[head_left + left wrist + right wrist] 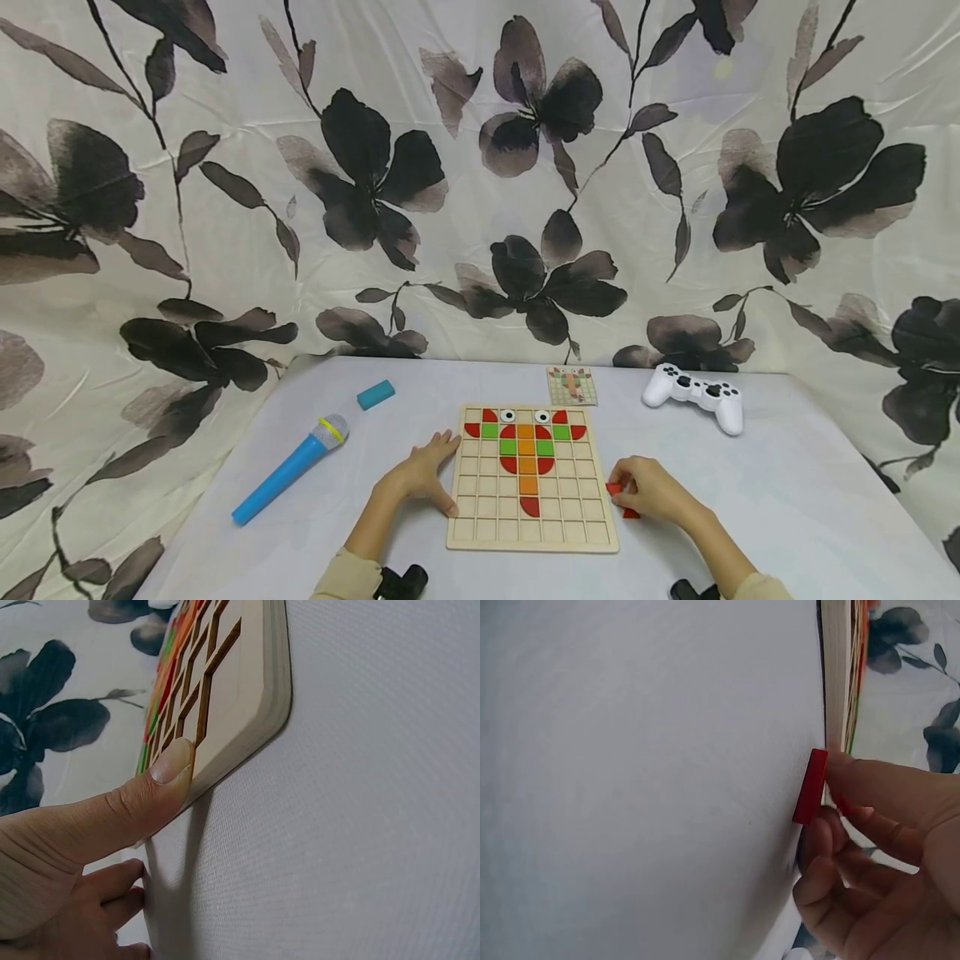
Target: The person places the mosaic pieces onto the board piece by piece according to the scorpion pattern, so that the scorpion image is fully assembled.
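Note:
A wooden grid board (pixel 480 533) lies on the white table, with red, green and orange tiles and two eye pieces set in its cells. My left hand (pixel 423 475) is spread along the board's left edge. In the left wrist view, its thumb (pixel 174 761) touches the rim near a corner. Just beside the right edge, my right hand (pixel 656 492) pinches a red tile (pixel 613 489) between thumb and fingers. Another small red piece (pixel 632 514) shows below those fingers. The right wrist view has a red block (pixel 810 787) by the fingertips; the fingers partly hide the other red bit.
Behind the board lies a small pattern card (pixel 572 386). A white game controller (pixel 693 396) is at the back right. To the left are a blue toy microphone (pixel 288 471) and a teal block (pixel 376 394). A floral cloth (pixel 480 208) hangs behind the table.

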`<state>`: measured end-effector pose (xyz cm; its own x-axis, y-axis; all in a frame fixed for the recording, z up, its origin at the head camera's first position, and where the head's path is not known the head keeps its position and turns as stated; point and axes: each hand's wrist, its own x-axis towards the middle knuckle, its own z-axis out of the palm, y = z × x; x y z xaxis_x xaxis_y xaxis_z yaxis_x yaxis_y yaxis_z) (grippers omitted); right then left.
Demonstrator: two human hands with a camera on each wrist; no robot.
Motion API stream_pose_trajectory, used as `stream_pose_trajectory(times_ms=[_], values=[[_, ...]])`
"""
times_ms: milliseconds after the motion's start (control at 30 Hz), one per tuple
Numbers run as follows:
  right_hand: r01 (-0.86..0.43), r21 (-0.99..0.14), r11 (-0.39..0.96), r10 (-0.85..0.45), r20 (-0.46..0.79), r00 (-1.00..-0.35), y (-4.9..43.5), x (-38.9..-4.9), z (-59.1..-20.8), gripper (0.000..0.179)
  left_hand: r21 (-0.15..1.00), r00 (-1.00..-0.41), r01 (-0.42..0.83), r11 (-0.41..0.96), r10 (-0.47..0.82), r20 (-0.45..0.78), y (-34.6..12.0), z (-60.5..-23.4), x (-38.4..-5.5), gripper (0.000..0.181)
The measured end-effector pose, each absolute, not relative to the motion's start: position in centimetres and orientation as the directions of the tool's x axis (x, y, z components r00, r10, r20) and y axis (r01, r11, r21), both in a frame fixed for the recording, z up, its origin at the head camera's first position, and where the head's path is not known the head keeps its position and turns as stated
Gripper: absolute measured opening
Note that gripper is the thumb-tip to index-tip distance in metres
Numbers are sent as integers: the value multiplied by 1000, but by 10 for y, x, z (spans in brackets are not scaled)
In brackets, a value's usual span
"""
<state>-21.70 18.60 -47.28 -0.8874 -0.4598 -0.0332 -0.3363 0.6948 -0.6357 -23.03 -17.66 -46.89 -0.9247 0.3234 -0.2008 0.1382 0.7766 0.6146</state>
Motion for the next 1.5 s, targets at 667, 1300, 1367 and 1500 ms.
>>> stream_pose_trajectory(times_ms=[667, 1300, 1367, 1500], values=[[-314, -678, 664, -357, 81, -931, 179, -220, -473, 8, 600, -921, 149, 786, 331, -205, -178, -471, -230, 107], [-449, -783, 430, -673, 54, -738, 119, -218, -472, 13, 591, -924, 154, 792, 327, -197, -177, -471, -231, 107], [-470, -765, 440, -684, 54, -728, 113, -216, -472, 12, 592, -925, 152, 792, 325, -198, -177, -471, -231, 107], [-464, -734, 496, -667, 20, -745, 106, -212, -470, 11, 592, -924, 150, 792, 325, -201, -177, -470, -231, 107]])
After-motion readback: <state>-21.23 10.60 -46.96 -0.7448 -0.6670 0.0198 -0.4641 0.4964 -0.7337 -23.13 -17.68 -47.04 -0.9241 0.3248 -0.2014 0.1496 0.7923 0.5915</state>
